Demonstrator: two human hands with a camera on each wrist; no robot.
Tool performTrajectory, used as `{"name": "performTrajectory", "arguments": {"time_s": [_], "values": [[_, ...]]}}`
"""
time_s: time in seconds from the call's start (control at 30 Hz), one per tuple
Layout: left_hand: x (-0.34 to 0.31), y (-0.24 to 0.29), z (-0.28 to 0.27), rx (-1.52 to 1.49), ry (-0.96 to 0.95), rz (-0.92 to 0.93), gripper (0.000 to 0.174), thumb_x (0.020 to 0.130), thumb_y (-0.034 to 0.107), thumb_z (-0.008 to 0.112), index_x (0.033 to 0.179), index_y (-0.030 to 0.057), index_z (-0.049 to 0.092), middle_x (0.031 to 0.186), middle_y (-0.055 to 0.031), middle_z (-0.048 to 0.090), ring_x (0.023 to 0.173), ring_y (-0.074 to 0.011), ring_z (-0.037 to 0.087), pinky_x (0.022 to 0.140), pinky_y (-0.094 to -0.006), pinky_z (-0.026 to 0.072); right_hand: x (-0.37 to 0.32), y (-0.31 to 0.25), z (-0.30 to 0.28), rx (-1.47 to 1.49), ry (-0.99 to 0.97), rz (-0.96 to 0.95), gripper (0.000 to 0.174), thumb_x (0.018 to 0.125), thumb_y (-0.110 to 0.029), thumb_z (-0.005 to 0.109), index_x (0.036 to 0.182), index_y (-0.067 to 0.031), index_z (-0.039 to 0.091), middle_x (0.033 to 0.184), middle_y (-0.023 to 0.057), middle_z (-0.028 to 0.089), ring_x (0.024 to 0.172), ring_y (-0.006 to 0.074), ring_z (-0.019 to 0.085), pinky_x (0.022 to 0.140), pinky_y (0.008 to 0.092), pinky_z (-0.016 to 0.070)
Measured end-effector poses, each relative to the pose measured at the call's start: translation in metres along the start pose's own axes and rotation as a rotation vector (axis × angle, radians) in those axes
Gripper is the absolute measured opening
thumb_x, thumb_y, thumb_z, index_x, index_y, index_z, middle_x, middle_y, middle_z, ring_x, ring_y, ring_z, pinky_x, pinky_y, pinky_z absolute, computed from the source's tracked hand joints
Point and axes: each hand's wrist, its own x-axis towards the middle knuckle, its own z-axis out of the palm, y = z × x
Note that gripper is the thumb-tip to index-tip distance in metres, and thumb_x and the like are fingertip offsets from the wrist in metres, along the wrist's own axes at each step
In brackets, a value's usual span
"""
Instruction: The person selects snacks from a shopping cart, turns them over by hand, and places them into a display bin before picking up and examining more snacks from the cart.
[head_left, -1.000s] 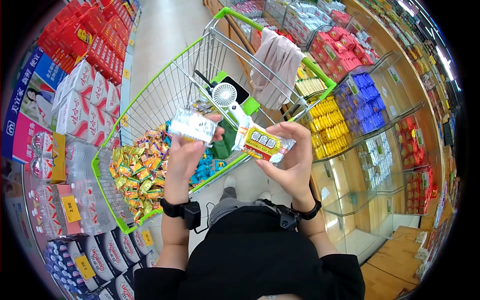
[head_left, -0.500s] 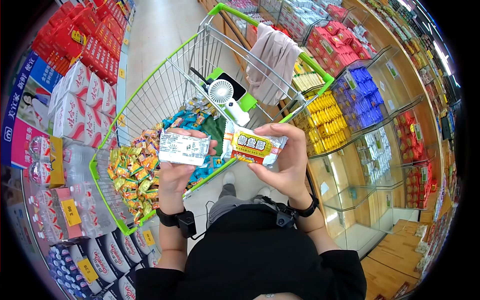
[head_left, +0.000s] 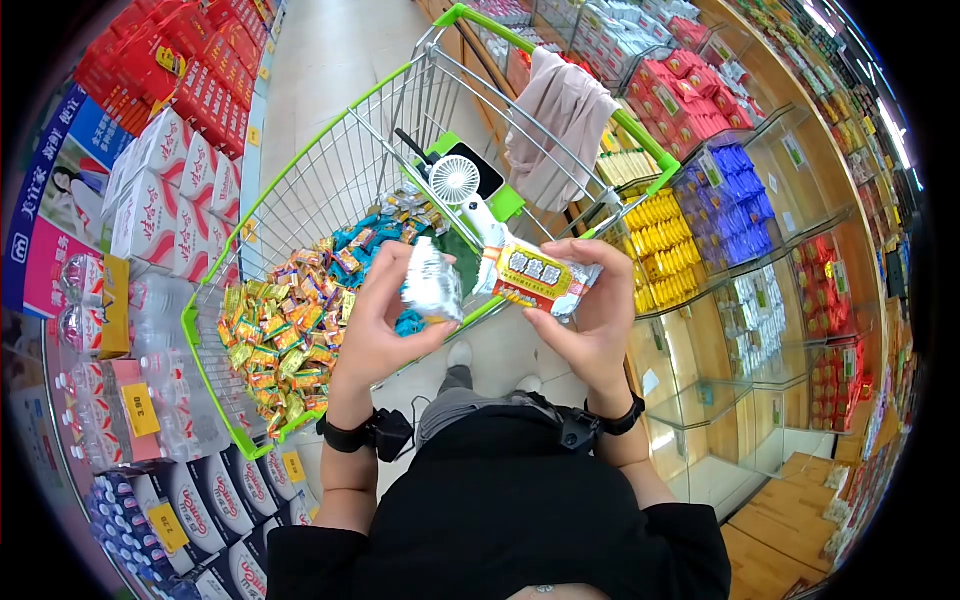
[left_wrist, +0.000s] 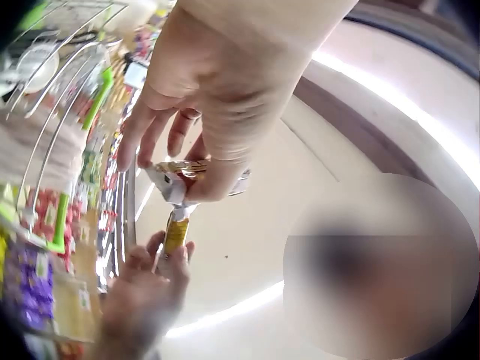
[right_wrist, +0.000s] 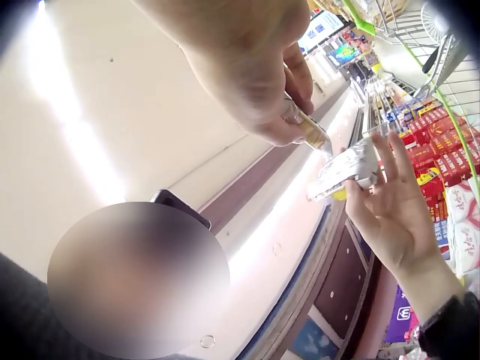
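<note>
My left hand (head_left: 377, 325) pinches a silvery-white wrapped packet (head_left: 432, 282) between thumb and fingers, its crimped edge turned up. To its right, my right hand (head_left: 597, 315) grips a yellow, red and white packet (head_left: 535, 280), label upward. The two packets are close together above the cart's near side. In the left wrist view the left hand (left_wrist: 214, 97) holds its packet (left_wrist: 176, 180) just over the other hand's yellow one (left_wrist: 176, 232). In the right wrist view the white packet (right_wrist: 349, 169) lies against the left thumb and fingers (right_wrist: 394, 202).
A green-rimmed cart (head_left: 290, 180) holds many small wrapped sweets (head_left: 285, 330), a white fan (head_left: 455, 180) and a draped cloth (head_left: 560, 130). Shelves of yellow packets (head_left: 660, 245) and purple packets (head_left: 725, 205) line the right; bottled water (head_left: 170, 395) and boxes (head_left: 165, 215) stand left.
The left hand has turned its white packet from its printed face lying flat to a tilted, edge-up position and moved it slightly right. The right hand keeps its packet, shifted a little right.
</note>
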Motion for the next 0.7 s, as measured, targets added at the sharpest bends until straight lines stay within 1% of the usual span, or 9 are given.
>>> {"name": "performTrajectory", "arguments": {"time_s": [0.03, 0.1, 0.13, 0.17, 0.23, 0.27, 0.33, 0.47, 0.7], "values": [[0.001, 0.003, 0.000, 0.001, 0.002, 0.000, 0.048, 0.061, -0.001, 0.067, 0.105, -0.0006, 0.048, 0.105, -0.0107, 0.047, 0.095, -0.0174, 0.050, 0.077, -0.0279, 0.0453, 0.000, 0.001, -0.002, -0.026, 0.021, 0.003, 0.058, 0.064, 0.005, 0.067, 0.113, -0.0014, 0.037, 0.109, 0.0129, 0.048, 0.103, 0.0192, 0.049, 0.086, 0.0304, 0.0415], [0.002, 0.007, -0.002, 0.462, 0.019, 0.095, 0.044, 0.060, 0.001, 0.067, 0.102, 0.0022, 0.052, 0.103, -0.0082, 0.045, 0.089, -0.0166, 0.048, 0.071, -0.0267, 0.0452, 0.001, 0.002, -0.005, -0.040, 0.036, 0.016, 0.058, 0.064, 0.006, 0.067, 0.113, -0.0017, 0.037, 0.108, 0.0128, 0.048, 0.103, 0.0188, 0.049, 0.086, 0.0297, 0.0415], [0.003, 0.010, -0.003, 0.536, -0.001, 0.100, 0.046, 0.059, 0.004, 0.067, 0.103, 0.0046, 0.053, 0.100, -0.0085, 0.047, 0.089, -0.0201, 0.047, 0.072, -0.0287, 0.0434, 0.001, 0.004, -0.007, -0.047, 0.062, 0.031, 0.059, 0.064, 0.006, 0.066, 0.114, -0.0019, 0.036, 0.108, 0.0127, 0.048, 0.102, 0.0184, 0.049, 0.086, 0.0294, 0.0415], [0.002, 0.013, -0.004, 0.536, 0.000, 0.099, 0.046, 0.059, 0.004, 0.067, 0.103, 0.0046, 0.053, 0.100, -0.0085, 0.047, 0.089, -0.0201, 0.047, 0.072, -0.0287, 0.0434, 0.001, 0.005, -0.008, -0.054, 0.088, 0.046, 0.059, 0.064, 0.006, 0.066, 0.114, -0.0022, 0.036, 0.108, 0.0127, 0.048, 0.102, 0.0181, 0.049, 0.086, 0.0290, 0.0416], [0.002, 0.016, -0.006, 0.840, -0.049, 0.182, 0.047, 0.057, 0.007, 0.067, 0.102, 0.0049, 0.054, 0.096, -0.0080, 0.049, 0.088, -0.0238, 0.045, 0.076, -0.0316, 0.0406, 0.000, 0.007, -0.011, -0.044, 0.105, 0.062, 0.059, 0.064, 0.006, 0.066, 0.115, -0.0029, 0.037, 0.108, 0.0125, 0.048, 0.101, 0.0178, 0.049, 0.086, 0.0291, 0.0415], [0.002, 0.015, -0.005, 0.840, -0.048, 0.180, 0.047, 0.057, 0.007, 0.067, 0.102, 0.0049, 0.054, 0.096, -0.0080, 0.049, 0.088, -0.0238, 0.045, 0.076, -0.0316, 0.0406, 0.000, 0.009, -0.013, -0.053, 0.117, 0.075, 0.058, 0.065, 0.006, 0.066, 0.114, -0.0029, 0.037, 0.108, 0.0123, 0.048, 0.102, 0.0178, 0.049, 0.086, 0.0294, 0.0412], [0.001, 0.014, -0.003, 0.805, -0.008, 0.187, 0.046, 0.056, 0.009, 0.067, 0.101, 0.0051, 0.056, 0.091, -0.0077, 0.050, 0.087, -0.0253, 0.044, 0.078, -0.0342, 0.0384, 0.000, 0.010, -0.016, -0.077, 0.140, 0.087, 0.057, 0.065, 0.005, 0.065, 0.114, -0.0029, 0.037, 0.109, 0.0120, 0.048, 0.103, 0.0179, 0.047, 0.087, 0.0302, 0.0404], [0.001, 0.015, -0.003, 0.846, -0.006, 0.209, 0.047, 0.056, 0.008, 0.067, 0.101, 0.0056, 0.056, 0.088, -0.0072, 0.048, 0.086, -0.0243, 0.043, 0.077, -0.0335, 0.0383, 0.000, 0.013, -0.023, -0.073, 0.146, 0.115, 0.056, 0.066, 0.005, 0.065, 0.114, -0.0024, 0.038, 0.109, 0.0122, 0.048, 0.103, 0.0179, 0.047, 0.087, 0.0303, 0.0404], [0.001, 0.015, 0.000, 0.741, 0.043, 0.208, 0.049, 0.055, 0.005, 0.069, 0.102, 0.0053, 0.057, 0.087, -0.0072, 0.046, 0.084, -0.0224, 0.045, 0.075, -0.0321, 0.0389, 0.000, 0.013, -0.027, -0.080, 0.151, 0.129, 0.054, 0.066, 0.006, 0.064, 0.113, -0.0010, 0.039, 0.110, 0.0120, 0.048, 0.103, 0.0175, 0.048, 0.087, 0.0295, 0.0410]]}}
